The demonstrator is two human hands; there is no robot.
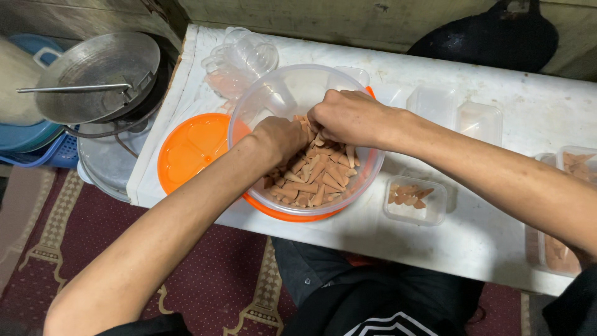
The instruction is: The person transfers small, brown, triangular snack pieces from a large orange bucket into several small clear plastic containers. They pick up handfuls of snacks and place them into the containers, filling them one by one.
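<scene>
A large clear plastic bowl (249, 106) holds a heap of brown stick-shaped snacks (317, 177) and rests on an orange tray (189, 149). Both my hands are inside the bowl. My left hand (280, 138) is curled into the snacks at the heap's left side. My right hand (348, 117) is closed over snacks at the heap's top, touching the left hand. Fingertips of both hands are buried, so what each one grips is hidden.
A small clear container (415, 200) with a few snacks sits right of the bowl. Empty clear containers (479, 121) and filled ones (575, 163) lie further right on the white table (472, 242). Metal pans (96, 78) stand at left, a black pan (491, 37) behind.
</scene>
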